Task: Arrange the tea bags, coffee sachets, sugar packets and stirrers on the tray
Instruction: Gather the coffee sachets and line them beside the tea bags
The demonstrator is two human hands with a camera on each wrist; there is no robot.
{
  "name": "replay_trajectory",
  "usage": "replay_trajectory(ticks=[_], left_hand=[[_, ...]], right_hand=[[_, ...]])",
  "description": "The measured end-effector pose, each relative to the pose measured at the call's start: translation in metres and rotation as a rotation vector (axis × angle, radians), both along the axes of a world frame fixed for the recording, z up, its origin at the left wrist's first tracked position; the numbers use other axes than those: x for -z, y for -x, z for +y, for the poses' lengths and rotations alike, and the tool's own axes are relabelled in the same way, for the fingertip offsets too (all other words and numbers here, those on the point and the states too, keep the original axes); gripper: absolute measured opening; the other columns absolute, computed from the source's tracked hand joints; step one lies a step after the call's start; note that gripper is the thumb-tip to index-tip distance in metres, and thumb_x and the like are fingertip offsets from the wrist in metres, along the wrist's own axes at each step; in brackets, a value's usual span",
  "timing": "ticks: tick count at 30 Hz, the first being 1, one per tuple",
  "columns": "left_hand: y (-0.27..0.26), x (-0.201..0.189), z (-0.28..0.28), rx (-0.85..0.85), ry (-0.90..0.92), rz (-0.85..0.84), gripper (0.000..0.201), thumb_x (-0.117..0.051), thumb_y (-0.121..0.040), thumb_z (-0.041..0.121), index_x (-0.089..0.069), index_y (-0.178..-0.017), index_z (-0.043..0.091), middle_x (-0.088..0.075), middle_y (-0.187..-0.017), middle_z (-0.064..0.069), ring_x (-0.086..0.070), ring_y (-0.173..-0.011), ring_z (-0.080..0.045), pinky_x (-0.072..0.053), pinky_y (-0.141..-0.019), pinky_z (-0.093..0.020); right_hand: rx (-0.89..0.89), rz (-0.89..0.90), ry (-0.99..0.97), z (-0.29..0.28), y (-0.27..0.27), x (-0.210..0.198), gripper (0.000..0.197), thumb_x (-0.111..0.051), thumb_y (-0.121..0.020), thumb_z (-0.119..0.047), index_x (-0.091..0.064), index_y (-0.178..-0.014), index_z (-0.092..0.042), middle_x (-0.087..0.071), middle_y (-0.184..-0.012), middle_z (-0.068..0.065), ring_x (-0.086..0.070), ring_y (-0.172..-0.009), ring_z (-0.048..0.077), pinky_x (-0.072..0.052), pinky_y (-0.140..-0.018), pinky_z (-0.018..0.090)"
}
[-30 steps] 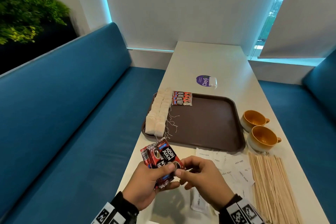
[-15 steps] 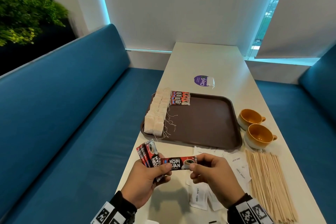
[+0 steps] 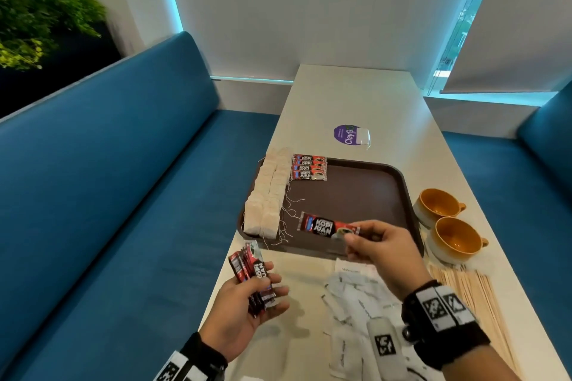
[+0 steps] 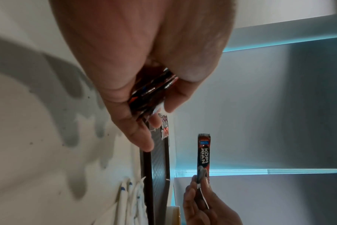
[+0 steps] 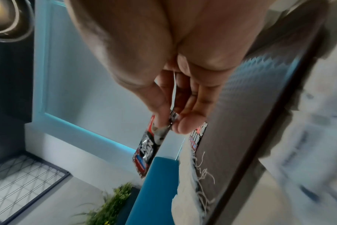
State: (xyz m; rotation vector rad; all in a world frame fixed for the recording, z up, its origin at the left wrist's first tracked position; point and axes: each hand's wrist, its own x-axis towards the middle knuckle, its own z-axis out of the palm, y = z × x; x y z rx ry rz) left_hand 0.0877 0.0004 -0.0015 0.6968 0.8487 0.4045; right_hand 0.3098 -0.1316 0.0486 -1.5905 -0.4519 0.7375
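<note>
A brown tray (image 3: 365,195) lies on the white table. Along its left side run two rows of tea bags (image 3: 267,195), and several red coffee sachets (image 3: 309,167) lie at its far left corner. My right hand (image 3: 351,237) pinches one coffee sachet (image 3: 325,226) (image 4: 203,153) (image 5: 150,146) by its end, above the tray's near part. My left hand (image 3: 266,291) grips a bunch of coffee sachets (image 3: 250,269) (image 4: 152,89) near the table's left edge. White sugar packets (image 3: 353,297) lie loose in front of the tray. Wooden stirrers (image 3: 476,306) lie at the right.
Two orange cups (image 3: 445,219) stand right of the tray. A purple sticker (image 3: 346,134) with a small clear holder sits beyond it. Blue benches (image 3: 108,195) run along both sides of the table. A plant (image 3: 37,15) is at far left.
My right hand drew one sachet out of the left hand's bunch and carried it forward over the tray's near part. The left hand stayed near the table's edge with the rest.
</note>
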Motion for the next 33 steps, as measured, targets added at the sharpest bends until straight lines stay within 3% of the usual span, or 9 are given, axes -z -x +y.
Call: replay_trajectory(ticks=[3, 6, 8, 13, 18, 24, 27, 29, 33], left_hand=[[0.0, 0.012, 0.008, 0.034, -0.033, 0.075, 0.029, -0.053, -0.097, -0.008, -0.064, -0.122, 0.001, -0.075, -0.111, -0.019, -0.073, -0.096, -0.038, -0.062, -0.073, -0.048], [-0.002, 0.017, 0.015, 0.054, -0.043, 0.119, 0.03, -0.057, -0.093, -0.012, -0.066, -0.119, -0.001, -0.076, -0.11, -0.02, -0.073, -0.1, -0.042, -0.061, -0.077, -0.051], [-0.004, 0.019, 0.02, 0.059, -0.032, 0.132, 0.031, -0.06, -0.09, -0.014, -0.067, -0.118, -0.002, -0.076, -0.11, -0.021, -0.072, -0.101, -0.046, -0.061, -0.077, -0.051], [-0.009, 0.02, 0.032, 0.078, 0.023, 0.158, 0.03, -0.063, -0.087, -0.017, -0.067, -0.115, -0.005, -0.075, -0.107, -0.024, -0.072, -0.097, -0.05, -0.061, -0.075, -0.054], [-0.011, 0.022, 0.037, 0.118, 0.062, 0.159, 0.029, -0.065, -0.086, -0.017, -0.067, -0.113, -0.006, -0.075, -0.107, -0.026, -0.072, -0.095, -0.05, -0.062, -0.072, -0.054], [-0.01, 0.027, 0.039, 0.125, 0.084, 0.165, 0.024, -0.065, -0.086, -0.018, -0.068, -0.108, -0.009, -0.073, -0.107, -0.03, -0.069, -0.099, -0.055, -0.052, -0.091, -0.068], [-0.011, 0.028, 0.04, 0.13, 0.09, 0.174, 0.02, -0.065, -0.086, -0.018, -0.071, -0.103, -0.009, -0.072, -0.106, -0.033, -0.069, -0.099, -0.056, -0.049, -0.094, -0.071], [-0.011, 0.029, 0.04, 0.131, 0.101, 0.17, 0.017, -0.066, -0.085, -0.018, -0.073, -0.099, -0.011, -0.071, -0.106, -0.035, -0.068, -0.098, -0.058, -0.049, -0.092, -0.072], [-0.011, 0.031, 0.039, 0.102, 0.114, 0.162, 0.024, -0.066, -0.083, -0.019, -0.068, -0.106, -0.012, -0.071, -0.107, -0.035, -0.067, -0.099, -0.06, -0.05, -0.09, -0.07]], right_hand=[[0.07, 0.016, 0.027, 0.031, -0.039, 0.01, 0.011, -0.071, -0.089, 0.003, -0.075, -0.099, 0.001, -0.073, -0.085, 0.021, -0.069, -0.072, 0.024, -0.062, -0.069, 0.029], [0.11, 0.073, 0.025, 0.067, -0.078, 0.028, 0.015, -0.067, -0.09, 0.009, -0.069, -0.104, 0.013, -0.067, -0.083, 0.023, -0.064, -0.066, 0.024, -0.06, -0.058, 0.024], [0.111, 0.084, 0.053, 0.089, -0.097, 0.04, 0.017, -0.069, -0.089, 0.007, -0.068, -0.105, 0.013, -0.067, -0.082, 0.022, -0.063, -0.064, 0.022, -0.058, -0.056, 0.023], [0.082, 0.052, 0.195, 0.131, -0.13, 0.065, 0.021, -0.081, -0.083, -0.005, -0.075, -0.103, -0.001, -0.075, -0.09, 0.023, -0.066, -0.071, 0.024, -0.06, -0.073, 0.036], [0.051, -0.02, 0.249, 0.165, -0.141, 0.074, 0.022, -0.083, -0.082, -0.007, -0.074, -0.102, -0.004, -0.076, -0.09, 0.02, -0.068, -0.065, 0.018, -0.062, -0.063, 0.027], [0.068, -0.093, 0.393, 0.187, -0.146, 0.077, 0.02, -0.085, -0.08, -0.009, -0.074, -0.097, -0.009, -0.076, -0.086, 0.011, -0.072, -0.071, 0.017, -0.059, -0.059, 0.024], [0.064, -0.095, 0.493, 0.195, -0.147, 0.072, 0.02, -0.088, -0.077, -0.012, -0.074, -0.092, -0.011, -0.076, -0.086, 0.01, -0.073, -0.072, 0.016, -0.058, -0.057, 0.024], [0.073, -0.103, 0.53, 0.198, -0.147, 0.07, 0.022, -0.089, -0.075, -0.012, -0.073, -0.09, -0.01, -0.076, -0.084, 0.01, -0.072, -0.07, 0.016, -0.061, -0.061, 0.028], [0.076, -0.122, 0.565, 0.203, -0.147, 0.07, 0.025, -0.092, -0.073, -0.015, -0.071, -0.085, -0.01, -0.076, -0.08, 0.011, -0.072, -0.071, 0.019, -0.064, -0.077, 0.038]])
